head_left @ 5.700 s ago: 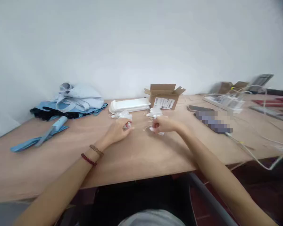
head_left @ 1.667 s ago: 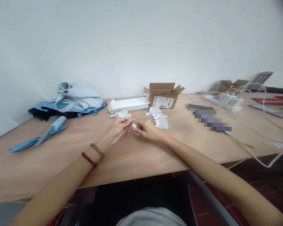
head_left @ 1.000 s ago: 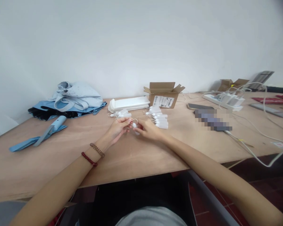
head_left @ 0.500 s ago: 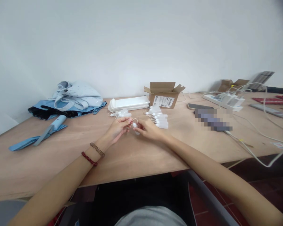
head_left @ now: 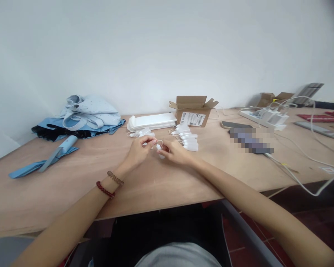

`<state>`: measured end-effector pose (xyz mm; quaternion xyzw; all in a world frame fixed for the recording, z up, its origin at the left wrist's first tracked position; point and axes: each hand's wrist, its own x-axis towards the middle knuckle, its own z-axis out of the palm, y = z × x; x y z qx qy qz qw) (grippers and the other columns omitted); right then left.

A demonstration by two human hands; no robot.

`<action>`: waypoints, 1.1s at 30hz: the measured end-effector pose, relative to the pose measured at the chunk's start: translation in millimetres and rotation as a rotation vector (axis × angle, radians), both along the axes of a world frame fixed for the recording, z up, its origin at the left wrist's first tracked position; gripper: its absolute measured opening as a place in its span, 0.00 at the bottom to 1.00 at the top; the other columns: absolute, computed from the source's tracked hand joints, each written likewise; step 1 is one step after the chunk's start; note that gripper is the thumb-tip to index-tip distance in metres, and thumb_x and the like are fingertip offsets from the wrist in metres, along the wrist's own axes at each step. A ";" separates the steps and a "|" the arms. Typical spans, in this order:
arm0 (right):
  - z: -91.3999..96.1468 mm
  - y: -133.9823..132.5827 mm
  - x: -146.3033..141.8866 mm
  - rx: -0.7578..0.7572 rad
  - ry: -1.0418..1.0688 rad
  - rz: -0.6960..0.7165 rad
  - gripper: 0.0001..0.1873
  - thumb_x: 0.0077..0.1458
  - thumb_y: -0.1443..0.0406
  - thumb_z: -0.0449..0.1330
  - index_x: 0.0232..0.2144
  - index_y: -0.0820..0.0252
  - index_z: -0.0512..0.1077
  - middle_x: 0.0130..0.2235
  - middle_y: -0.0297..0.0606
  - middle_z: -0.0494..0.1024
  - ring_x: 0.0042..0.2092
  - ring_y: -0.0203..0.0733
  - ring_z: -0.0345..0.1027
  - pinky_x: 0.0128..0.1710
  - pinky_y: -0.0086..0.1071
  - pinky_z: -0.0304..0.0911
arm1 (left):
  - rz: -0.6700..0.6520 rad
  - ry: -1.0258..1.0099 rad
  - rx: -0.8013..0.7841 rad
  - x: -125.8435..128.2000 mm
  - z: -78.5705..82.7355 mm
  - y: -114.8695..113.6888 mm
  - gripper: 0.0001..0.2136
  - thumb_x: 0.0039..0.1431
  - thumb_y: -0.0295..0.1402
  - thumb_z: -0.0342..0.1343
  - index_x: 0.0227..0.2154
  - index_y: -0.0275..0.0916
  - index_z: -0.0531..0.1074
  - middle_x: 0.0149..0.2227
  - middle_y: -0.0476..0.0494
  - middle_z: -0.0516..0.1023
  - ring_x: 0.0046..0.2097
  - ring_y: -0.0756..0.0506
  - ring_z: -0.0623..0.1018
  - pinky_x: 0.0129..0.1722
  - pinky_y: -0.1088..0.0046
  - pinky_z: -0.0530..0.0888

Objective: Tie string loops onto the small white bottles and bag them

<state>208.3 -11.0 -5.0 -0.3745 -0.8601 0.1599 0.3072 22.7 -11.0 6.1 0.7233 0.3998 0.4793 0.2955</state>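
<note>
Cord loop (head_left: pixel 160 141) appears pinched in the left hand (head_left: pixel 141 149); the right hand (head_left: pixel 174 152) grips its white bottle-shaped body (head_left: pixel 159 147)—presumably to steady it—with matching pieces (head_left: pixel 191 142) lying at two o'clock.

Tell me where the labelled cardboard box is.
In the head view, the labelled cardboard box stands right of centre, beside the flat white stack and behind a cluster of small white pieces.

A small white bottle-shaped piece (head_left: pixel 158 147), partly hidden, was held slanted mid-scene, its narrow end farther, a thin pale loop (head_left: pixel 160 141) curving there.
</note>
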 end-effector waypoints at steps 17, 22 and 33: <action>-1.3 0.1 -2.8 -0.076 0.076 -0.007 0.09 0.57 0.63 0.59 0.28 0.61 0.65 0.24 0.32 0.72 0.26 0.34 0.63 0.29 0.27 0.52 | 0.025 0.062 0.058 4.4 -3.7 -3.4 0.08 0.57 0.34 0.53 0.29 0.38 0.75 0.33 0.45 0.78 0.37 0.46 0.74 0.37 0.72 0.67; -3.9 3.0 -1.9 -0.057 0.072 0.001 0.10 0.57 0.61 0.59 0.28 0.60 0.65 0.24 0.32 0.72 0.26 0.34 0.63 0.29 0.27 0.51 | 0.031 0.021 0.002 5.6 -5.0 -2.2 0.07 0.54 0.35 0.56 0.29 0.38 0.76 0.32 0.45 0.78 0.37 0.45 0.74 0.38 0.71 0.68; -2.8 3.0 -1.8 -0.037 0.038 -0.009 0.09 0.58 0.63 0.58 0.28 0.60 0.64 0.24 0.32 0.72 0.26 0.34 0.62 0.29 0.27 0.51 | 0.006 -0.068 -0.114 4.1 -9.5 1.0 0.10 0.51 0.39 0.60 0.31 0.38 0.78 0.34 0.43 0.79 0.37 0.45 0.74 0.31 0.73 0.68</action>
